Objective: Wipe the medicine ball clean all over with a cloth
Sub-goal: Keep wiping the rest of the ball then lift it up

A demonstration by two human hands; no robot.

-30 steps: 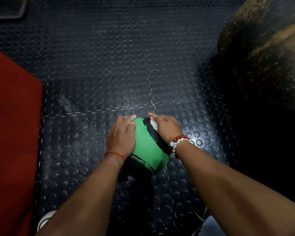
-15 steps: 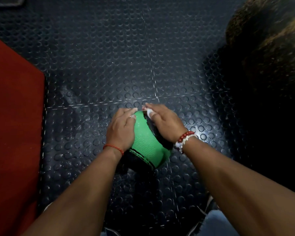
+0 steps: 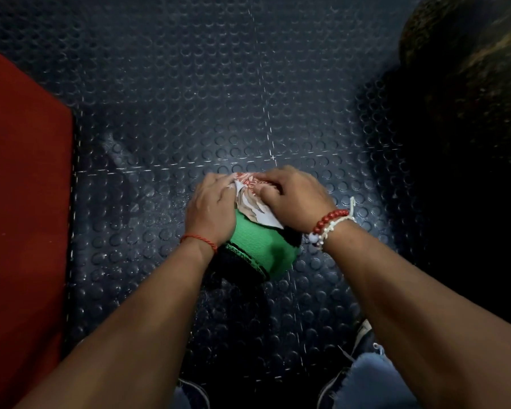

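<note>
Where the person crouches, a dark rubber floor [image 3: 189, 84] with raised round studs fills most of the view, its tile seams crossing just beyond the hands. A big dark shape with mottled brown streaks [image 3: 469, 98] takes the right side; what it is cannot be told. A red mat [image 3: 21, 202] lies along the left edge, on the floor. Both bare forearms reach in from the bottom and meet at the middle.

The medicine ball [image 3: 257, 246] sits on the floor between the hands, near the centre, green with black bands and a textured skin. The left hand [image 3: 211, 212] cups the ball's upper left side, its grip curved round the ball, with the fingertips touching the edge of the cloth [image 3: 251, 199]. The right hand [image 3: 295, 199] lies on top of the ball with its fingers curled; its grip is closed on the cloth and presses it against the ball's top. The cloth is white with a red pattern, bunched between the two hands, one corner hanging over the green panel.

Frayed blue jeans [image 3: 366, 379] and a dark shoe [image 3: 357, 349] show at the bottom right. A red bead bracelet [image 3: 329, 219] and a white one circle the right wrist, and a thin red thread [image 3: 199, 240] circles the left.
</note>
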